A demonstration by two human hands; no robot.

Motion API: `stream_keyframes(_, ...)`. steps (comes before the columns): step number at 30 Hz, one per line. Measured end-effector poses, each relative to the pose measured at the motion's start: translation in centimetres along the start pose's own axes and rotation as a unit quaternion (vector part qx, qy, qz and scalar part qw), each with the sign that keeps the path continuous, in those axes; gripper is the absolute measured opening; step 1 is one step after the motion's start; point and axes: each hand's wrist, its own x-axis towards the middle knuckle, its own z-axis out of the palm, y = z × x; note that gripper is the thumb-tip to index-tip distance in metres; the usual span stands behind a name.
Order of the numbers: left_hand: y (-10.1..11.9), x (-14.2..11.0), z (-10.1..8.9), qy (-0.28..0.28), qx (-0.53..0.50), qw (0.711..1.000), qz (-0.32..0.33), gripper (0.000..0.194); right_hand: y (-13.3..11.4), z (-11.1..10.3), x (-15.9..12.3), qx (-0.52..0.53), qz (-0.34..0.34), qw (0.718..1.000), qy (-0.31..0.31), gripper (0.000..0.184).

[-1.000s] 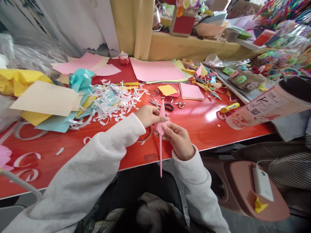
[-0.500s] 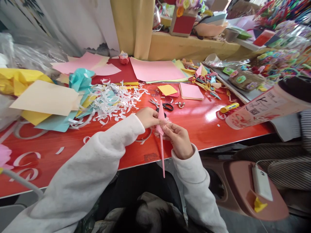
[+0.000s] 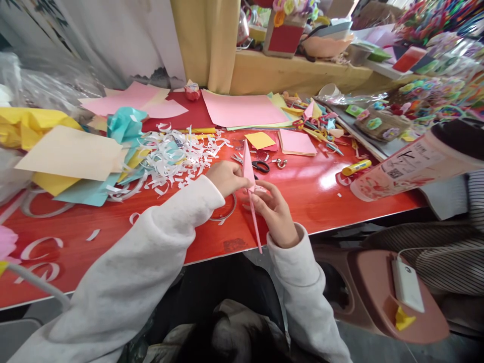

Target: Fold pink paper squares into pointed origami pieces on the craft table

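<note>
Between my hands is a pink folded paper piece [image 3: 247,166], pointed at its far end, with a thin pink stem [image 3: 256,227] running down past the table's edge. My left hand [image 3: 226,177] pinches the folded paper from the left, thumb and fingers together. My right hand [image 3: 275,214] is curled around the lower part where the stem meets the paper; its thumb and fingertips touch there, some of them hidden. Black-handled scissors [image 3: 260,166] lie just beyond my hands, partly covered by the paper. A roll of clear tape [image 3: 230,209] rests beside my left wrist.
A heap of white paper shreds [image 3: 177,156] lies left on the red table [image 3: 313,181]. Pink square sheets [image 3: 297,142] and a yellow sheet [image 3: 260,140] are behind the scissors. At right stand a yellow glue tube [image 3: 356,167] and a large tilted cup [image 3: 412,161].
The pink paper has moved up and away from me, its tip tilting left and the stem's lower end rising and swinging slightly right. My right fingers have loosened and spread somewhat.
</note>
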Motion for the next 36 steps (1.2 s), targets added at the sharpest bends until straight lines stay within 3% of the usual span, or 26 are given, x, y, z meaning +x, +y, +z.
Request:
stream_keyframes(2,0.1,-0.2,0.1,0.010,0.016,0.999,0.027,0.033,0.0,0.0,0.0,-0.016,-0.006,1.000,-0.022,0.043)
stream_keyframes(7,0.2,-0.3,0.5,-0.082,-0.053,0.991,0.086,0.044,0.4,-0.4,0.2,0.025,0.012,0.999,-0.021,0.030)
stream_keyframes(12,-0.6,0.5,0.9,-0.015,-0.097,0.994,0.037,0.039,0.3,-0.6,0.2,0.041,0.031,0.998,-0.029,0.028)
stream_keyframes(15,-0.9,0.7,1.2,-0.051,-0.166,0.983,0.053,0.034,0.0,-0.5,0.1,0.034,0.043,0.997,-0.052,0.026)
stream_keyframes(20,-0.6,0.3,1.3,-0.031,-0.180,0.982,0.046,0.029,0.0,-0.5,0.1,0.036,0.043,0.997,-0.047,0.024)
stream_keyframes(24,-0.3,0.2,1.3,-0.070,-0.244,0.966,0.050,0.027,0.2,-0.7,0.1,0.038,0.056,0.996,-0.049,0.024)
stream_keyframes(29,-0.1,0.2,0.8,-0.019,-0.273,0.961,0.028,0.029,0.0,-0.6,0.0,0.021,0.069,0.996,-0.057,0.024)
stream_keyframes(36,0.3,0.0,0.1,-0.008,-0.309,0.951,0.005,0.029,-0.3,-0.5,0.1,0.016,0.079,0.994,-0.075,0.022)
